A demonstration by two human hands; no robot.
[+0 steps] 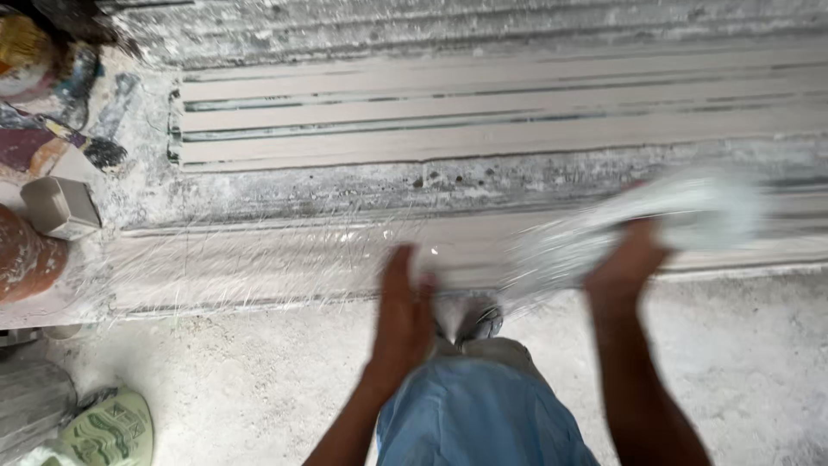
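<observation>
The right hand (628,259), at four o'clock, grips a blurred bundle of white fibres (664,220), fingers closed around it. The left hand (405,298), at six o'clock, lies flat, fingers pressed together, against the fibre-strewn moulding strip (259,259).

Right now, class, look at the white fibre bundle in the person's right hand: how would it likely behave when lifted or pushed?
The white fibre bundle looks floppy: it trails loosely from the right hand toward the long mould. It is probably light for its size, being wispy and see-through. Loose strands spread across the mould suggest it would snag or shed, not slide.
</observation>
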